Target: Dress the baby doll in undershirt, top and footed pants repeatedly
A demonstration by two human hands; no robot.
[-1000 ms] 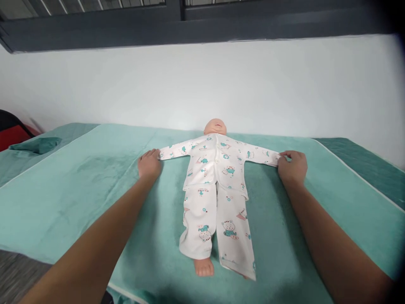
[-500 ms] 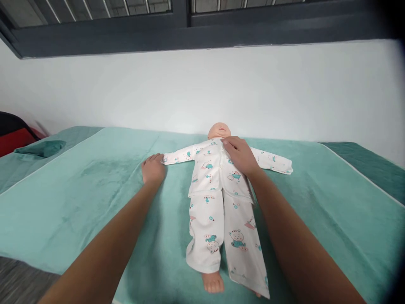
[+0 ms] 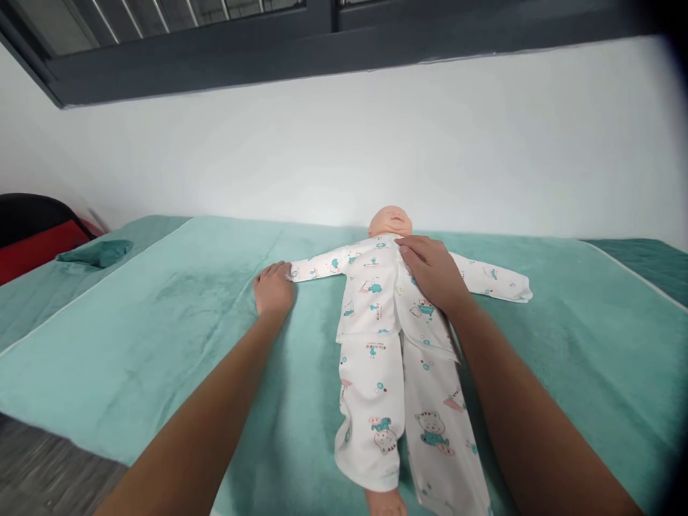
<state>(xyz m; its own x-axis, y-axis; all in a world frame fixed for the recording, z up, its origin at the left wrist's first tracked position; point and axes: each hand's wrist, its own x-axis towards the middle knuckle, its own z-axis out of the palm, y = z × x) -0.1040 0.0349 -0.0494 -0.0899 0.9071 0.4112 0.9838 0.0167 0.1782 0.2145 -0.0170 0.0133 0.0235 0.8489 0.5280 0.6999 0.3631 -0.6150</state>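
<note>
The left hand (image 3: 274, 288) rests with its fingers together and curved down at the cuff of the doll's left-lying sleeve (image 3: 319, 266); whether the fingertips pinch the thin fabric cannot be told. The right hand (image 3: 434, 272) lies spread low over the chest of the shirt (image 3: 370, 294), palm down, fingers side by side and not closed around anything, fingertips close to the neckline. The shirt is soft, smooth white cloth printed with small teal and pink figures, with a front seam down the middle and a slightly rippled hem. It is on a doll whose smooth, rounded, skin-toned head (image 3: 390, 221) lies at the far end, near the wall. The other sleeve (image 3: 497, 280) stretches right beyond the right hand, its cuff crumpled and loose. Matching trousers (image 3: 372, 408) run toward the near side, the left leg bunched, with a bare foot (image 3: 385, 502) coming out below it; the right leg reaches the bottom edge of the view. Beneath lies a plush teal blanket (image 3: 161, 322), faintly creased, spreading widely left of the left hand and right past the loose cuff, edged by pale piping (image 3: 634, 269). The far edge meets a plain white wall (image 3: 322, 150) under a dark window frame (image 3: 215, 64); a black and red object (image 3: 43, 242) sits far left.
</note>
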